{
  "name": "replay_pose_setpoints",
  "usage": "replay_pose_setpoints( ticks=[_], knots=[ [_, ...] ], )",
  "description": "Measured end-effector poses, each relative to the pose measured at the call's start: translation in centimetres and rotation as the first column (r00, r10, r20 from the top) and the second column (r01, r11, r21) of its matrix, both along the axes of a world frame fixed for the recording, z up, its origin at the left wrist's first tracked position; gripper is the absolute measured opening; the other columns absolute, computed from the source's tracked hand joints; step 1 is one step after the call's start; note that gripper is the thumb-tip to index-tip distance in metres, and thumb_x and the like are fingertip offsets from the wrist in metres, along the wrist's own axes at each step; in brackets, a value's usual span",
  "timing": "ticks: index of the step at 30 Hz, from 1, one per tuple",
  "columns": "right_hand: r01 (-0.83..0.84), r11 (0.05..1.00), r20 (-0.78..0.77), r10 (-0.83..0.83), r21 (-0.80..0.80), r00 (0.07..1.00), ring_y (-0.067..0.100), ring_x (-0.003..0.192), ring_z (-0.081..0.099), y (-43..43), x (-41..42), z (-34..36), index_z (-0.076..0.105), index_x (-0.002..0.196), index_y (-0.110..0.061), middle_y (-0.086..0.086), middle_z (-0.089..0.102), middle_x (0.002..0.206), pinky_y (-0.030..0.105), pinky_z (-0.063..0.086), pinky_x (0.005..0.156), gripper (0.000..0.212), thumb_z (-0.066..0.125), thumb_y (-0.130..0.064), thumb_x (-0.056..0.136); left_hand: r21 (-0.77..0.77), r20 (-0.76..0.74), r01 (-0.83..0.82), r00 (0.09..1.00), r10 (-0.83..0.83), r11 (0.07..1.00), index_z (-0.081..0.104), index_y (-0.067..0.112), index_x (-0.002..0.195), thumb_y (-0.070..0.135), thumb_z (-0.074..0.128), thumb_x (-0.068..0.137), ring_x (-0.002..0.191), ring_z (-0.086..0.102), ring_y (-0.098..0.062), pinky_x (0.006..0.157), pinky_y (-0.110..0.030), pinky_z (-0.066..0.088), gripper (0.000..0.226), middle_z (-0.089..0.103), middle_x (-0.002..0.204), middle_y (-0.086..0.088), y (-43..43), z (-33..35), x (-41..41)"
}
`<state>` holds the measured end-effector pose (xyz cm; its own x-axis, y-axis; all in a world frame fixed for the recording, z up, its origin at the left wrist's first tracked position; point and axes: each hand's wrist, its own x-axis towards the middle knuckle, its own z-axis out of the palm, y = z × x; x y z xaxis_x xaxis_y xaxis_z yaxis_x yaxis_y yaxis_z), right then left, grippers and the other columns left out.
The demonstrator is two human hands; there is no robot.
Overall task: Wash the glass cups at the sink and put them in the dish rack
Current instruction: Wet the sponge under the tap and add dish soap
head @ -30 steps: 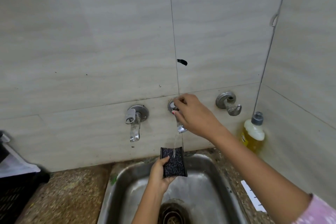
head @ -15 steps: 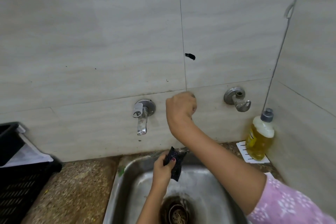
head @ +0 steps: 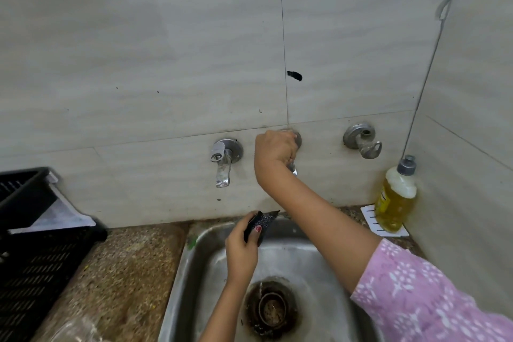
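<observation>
Scrubbing pad (head: 260,223) pulled back from under the tap: the left hand (head: 241,251), which a second ago held it flat in running water, now grips it folded, fingers curled round it and thumb on top, just above the back rim of the steel sink (head: 194,266). The right hand (head: 274,151), earlier pinching the knob with its fingertips, is closed in a fist over the middle tap (head: 298,137) on the tiled wall. A thin trickle shows above the drain (head: 270,309), at 6 o'clock in the frame. A second tap (head: 223,159) sits just at 9 o'clock from the right hand, and a third fitting (head: 361,141) at 3 o'clock. The black slatted dish rack (head: 36,258) stands on the speckled bench (head: 122,272) at 9 o'clock from the sink, well apart from both hands. A bottle of yellow liquid soap (head: 395,197) stands on a white tray (head: 370,216) in the corner, at 2 o'clock from the sink. A pink patterned sleeve (head: 422,294) covers the right upper arm.
</observation>
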<state>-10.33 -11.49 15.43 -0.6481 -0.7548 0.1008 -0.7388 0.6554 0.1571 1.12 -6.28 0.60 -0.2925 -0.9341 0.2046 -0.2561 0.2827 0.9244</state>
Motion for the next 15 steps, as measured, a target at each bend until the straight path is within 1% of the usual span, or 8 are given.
replay_pose_setpoints(
  ticks=[1, 3, 5, 7, 9, 12, 13, 15],
  knots=[
    [-0.069, 0.997, 0.009, 0.069, -0.02, 0.998, 0.029, 0.09, 0.058, 0.9, -0.3, 0.5, 0.052, 0.122, 0.006, 0.025, 0.054, 0.124, 0.022, 0.036, 0.038, 0.037, 0.046, 0.011, 0.086, 0.009, 0.001, -0.005, 1.0, 0.005, 1.0, 0.061, 0.012, 0.117, -0.008, 0.052, 0.088, 0.106, 0.058, -0.014, 0.097, -0.028, 0.045, 0.036, 0.062, 0.109, 0.004, 0.2, 0.1, 0.1],
    [-0.143, 0.967, 0.201, 0.186, -0.212, 0.962, 0.032, 0.106, 0.056, 3.0, -0.9, 1.5, 0.056, 0.117, 0.001, 0.021, 0.057, 0.121, 0.03, 0.041, 0.056, 0.03, 0.042, 0.006, 0.09, 0.037, -0.021, -0.031, 0.999, 0.031, 0.999, 0.06, 0.007, 0.12, -0.007, 0.052, 0.089, 0.109, 0.056, -0.016, 0.098, -0.031, 0.044, 0.035, 0.061, 0.11, 0.003, 0.7, 0.3, 0.3],
    [-0.101, 0.873, 0.477, 0.354, -0.478, 0.805, 0.03, 0.089, 0.061, 6.0, -2.1, 1.2, 0.059, 0.104, -0.002, 0.019, 0.062, 0.102, 0.035, 0.047, 0.066, 0.025, 0.035, -0.009, 0.097, 0.078, -0.049, -0.053, 0.997, 0.057, 0.996, 0.057, 0.006, 0.123, -0.006, 0.052, 0.09, 0.11, 0.054, -0.016, 0.1, -0.032, 0.044, 0.036, 0.059, 0.112, 0.002, 0.8, 0.2, 0.4],
    [0.083, 0.712, 0.587, 0.501, -0.697, 0.636, 0.025, 0.07, 0.062, 9.5, -3.5, -1.2, 0.06, 0.1, -0.006, 0.011, 0.064, 0.081, 0.036, 0.051, 0.065, 0.031, 0.035, -0.025, 0.098, 0.102, -0.036, -0.057, 0.998, 0.061, 0.993, 0.055, 0.007, 0.125, -0.003, 0.051, 0.091, 0.111, 0.052, -0.015, 0.101, -0.033, 0.043, 0.036, 0.056, 0.113, 0.003, 0.9, 0.0, 0.7],
    [0.237, 0.631, 0.601, 0.457, -0.738, 0.655, 0.018, 0.077, 0.063, 12.8, -4.9, -4.9, 0.06, 0.115, -0.015, 0.002, 0.063, 0.081, 0.035, 0.053, 0.07, 0.03, 0.041, -0.03, 0.097, 0.079, 0.0, -0.014, 1.0, 0.014, 0.997, 0.054, 0.009, 0.125, -0.001, 0.051, 0.092, 0.111, 0.052, -0.014, 0.1, -0.034, 0.044, 0.035, 0.055, 0.113, 0.005, 1.0, -0.1, 0.9],
    [0.528, 0.577, 0.759, 0.283, -0.623, 0.586, 0.006, 0.058, 0.06, 16.8, -7.6, -10.6, 0.06, 0.116, -0.007, 0.002, 0.062, 0.077, 0.021, 0.049, 0.054, 0.028, 0.05, -0.02, 0.094, 0.159, -0.023, 0.001, 1.0, 0.003, 0.987, 0.052, 0.009, 0.127, 0.0, 0.052, 0.092, 0.114, 0.051, -0.016, 0.101, -0.034, 0.043, 0.036, 0.055, 0.117, 0.003, 1.0, -0.2, 0.4],
    [0.59, 0.564, 0.792, 0.214, -0.578, 0.571, 0.011, 0.061, 0.062, 17.8, -8.4, -12.0, 0.061, 0.113, -0.004, 0.007, 0.063, 0.076, 0.023, 0.048, 0.055, 0.029, 0.053, -0.02, 0.091, 0.214, -0.047, -0.016, 0.999, 0.026, 0.977, 0.051, 0.009, 0.129, 0.001, 0.051, 0.092, 0.115, 0.051, -0.019, 0.102, -0.037, 0.043, 0.037, 0.054, 0.121, 0.0, 0.9, -0.4, 0.2],
    [0.641, 0.553, 0.792, 0.055, -0.532, 0.608, 0.033, 0.085, 0.062, 19.1, -10.2, -14.3, 0.061, 0.11, 0.0, 0.019, 0.066, 0.087, 0.032, 0.044, 0.07, 0.044, 0.052, -0.031, 0.079, 0.307, -0.091, -0.033, 0.994, 0.064, 0.951, 0.048, 0.01, 0.131, 0.003, 0.05, 0.093, 0.118, 0.053, -0.026, 0.101, -0.047, 0.044, 0.038, 0.054, 0.128, -0.007, 0.6, -0.8, -0.5]
  ],
)
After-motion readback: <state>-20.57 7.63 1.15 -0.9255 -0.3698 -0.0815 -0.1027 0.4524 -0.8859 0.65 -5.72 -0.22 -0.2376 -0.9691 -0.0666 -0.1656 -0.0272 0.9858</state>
